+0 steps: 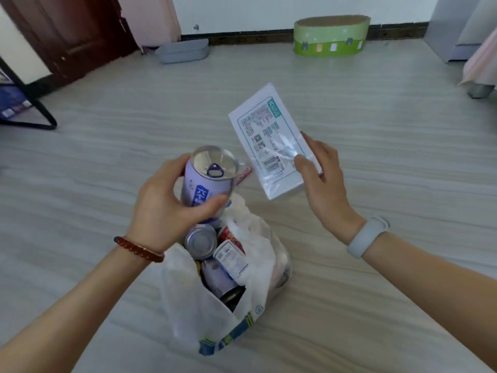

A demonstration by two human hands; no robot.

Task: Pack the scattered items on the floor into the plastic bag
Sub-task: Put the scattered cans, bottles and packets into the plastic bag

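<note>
- Floor [376,130] of pale grey planks, bearing a green oval cardboard scratcher [332,36] by the far wall.
- White plastic bag [204,313], open, holding cans, standing below both hands.
- White flat packet [269,135] with teal print, unreadable, pinched in right hand [320,179].
- Lavender drink can [207,179], blue characters, gripped by left hand [166,203] over the bag.

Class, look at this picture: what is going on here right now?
A person is packing things into a plastic bag on the floor. The left hand holds a can above the open bag, which already contains several cans. The right hand holds a flat white packet. A small pink wrapper lies on the floor behind.
</note>
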